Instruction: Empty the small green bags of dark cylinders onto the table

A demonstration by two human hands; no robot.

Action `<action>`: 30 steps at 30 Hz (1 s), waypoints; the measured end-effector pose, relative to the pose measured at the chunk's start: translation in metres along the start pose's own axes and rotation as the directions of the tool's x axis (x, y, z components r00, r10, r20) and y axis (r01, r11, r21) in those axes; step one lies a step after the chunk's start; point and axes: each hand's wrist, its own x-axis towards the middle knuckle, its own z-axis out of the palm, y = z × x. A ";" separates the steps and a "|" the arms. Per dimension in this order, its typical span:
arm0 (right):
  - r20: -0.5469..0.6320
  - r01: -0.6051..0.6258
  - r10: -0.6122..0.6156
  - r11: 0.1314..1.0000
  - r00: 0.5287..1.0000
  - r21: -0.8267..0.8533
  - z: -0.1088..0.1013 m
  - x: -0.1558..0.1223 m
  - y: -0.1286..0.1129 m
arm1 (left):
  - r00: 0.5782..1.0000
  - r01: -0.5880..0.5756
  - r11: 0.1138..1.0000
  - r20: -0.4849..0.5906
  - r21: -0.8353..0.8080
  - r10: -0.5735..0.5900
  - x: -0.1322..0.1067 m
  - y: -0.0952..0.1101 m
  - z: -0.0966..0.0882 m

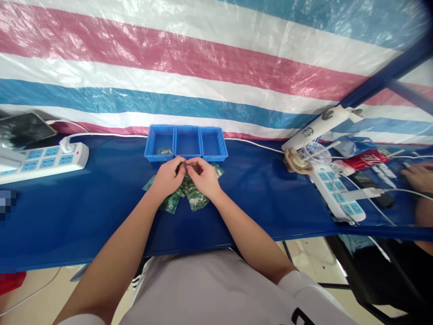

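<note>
My left hand (167,178) and my right hand (205,178) meet over a heap of small clear-and-green plastic packets (198,199) on the blue table. Thumbs and fingers of both hands are pinched together, tip to tip. Whatever is between them is small, dark and mostly covered by the fingers. The packets seem to hold small metallic pieces, too fine to name. Just beyond my fingers stand three joined blue bins (214,158). One similar packet (164,151) lies in the left bin.
At left are a white power strip (79,155) and a dark tablet-like screen (25,128). On the right are another power strip (333,192), a white tumbler (313,128), a plastic cup (318,153), a red can (367,160) and cables. Another person's hand (419,177) rests at far right.
</note>
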 end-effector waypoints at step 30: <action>0.002 -0.014 0.014 1.000 1.000 -0.003 0.001 0.000 -0.002 | 1.000 0.003 1.000 0.018 -0.015 -0.003 0.000 0.001 -0.001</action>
